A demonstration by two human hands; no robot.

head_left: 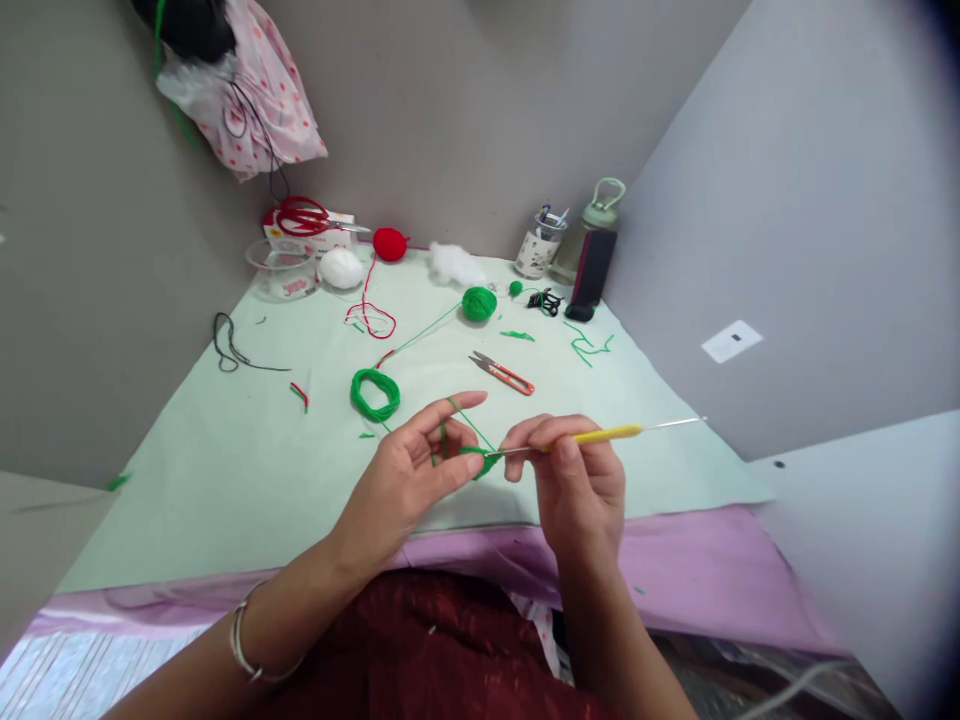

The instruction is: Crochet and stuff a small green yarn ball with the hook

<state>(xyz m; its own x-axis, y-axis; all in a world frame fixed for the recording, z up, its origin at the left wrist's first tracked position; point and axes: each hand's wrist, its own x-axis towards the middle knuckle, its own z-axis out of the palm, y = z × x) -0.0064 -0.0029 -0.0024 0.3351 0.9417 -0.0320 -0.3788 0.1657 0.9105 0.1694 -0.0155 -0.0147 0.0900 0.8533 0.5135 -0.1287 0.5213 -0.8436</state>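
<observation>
Across the right hand [581,475], the yellow hook [611,434] lies sideways, pointing left.

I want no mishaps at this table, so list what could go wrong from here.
The small green piece pinched in the left grip could slip away from the thin tip of the yellow-handled hook.
The hook's other metal end sticks out past the right grip and could catch on something.
The orange-handled snips lie just beyond both grips, blades bare, so a reaching finger might get nicked.
</observation>
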